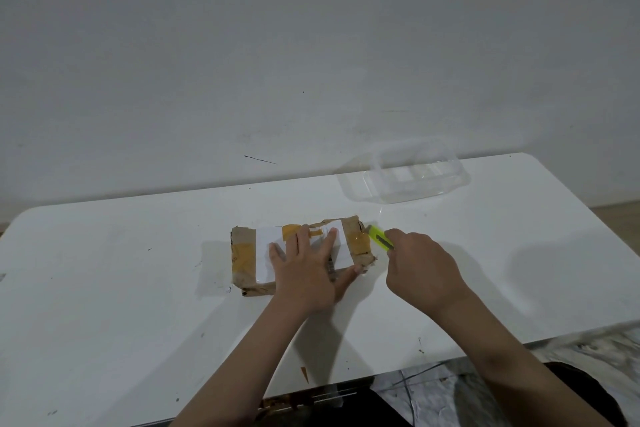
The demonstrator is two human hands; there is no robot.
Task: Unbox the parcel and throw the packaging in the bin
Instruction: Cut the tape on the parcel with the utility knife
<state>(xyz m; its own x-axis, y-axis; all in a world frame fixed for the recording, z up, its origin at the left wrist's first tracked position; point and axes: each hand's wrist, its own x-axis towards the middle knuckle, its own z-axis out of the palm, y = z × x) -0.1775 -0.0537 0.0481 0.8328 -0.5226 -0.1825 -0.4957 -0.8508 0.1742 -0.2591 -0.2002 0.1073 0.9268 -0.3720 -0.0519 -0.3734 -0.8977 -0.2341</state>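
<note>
Two hands work over a white table (104, 288) that fills the lower half of the view. At about one o'clock from the table's middle, near its far edge, sits a clear plastic container (412, 172), well apart from the work.

Next in size is the parcel (242, 253), lying flat at the table's centre: a low brown package, crumpled at the edges, banded with yellowish tape and carrying a white label on top. Its creased wrapping suggests something light and fairly soft-skinned, likely to slide on the smooth tabletop unless pinned. The tape looks glossy and tough, so cutting along a seam seems wiser than tearing. The best hold is probably flat pressure on top, away from the blade's path. No bin is in view.

The left hand (304, 270) does just that: it is spread wide, palm down, fingers splayed toward twelve o'clock across the label, pressing the parcel to the table without gripping anything.

The right hand (419, 270) sits at three o'clock of the parcel, curled closed around a neon-yellow utility knife (379, 237). The knife's tip points toward ten o'clock and meets the parcel's right end at the taped edge; whether the blade has entered the tape is too small to tell.
</note>
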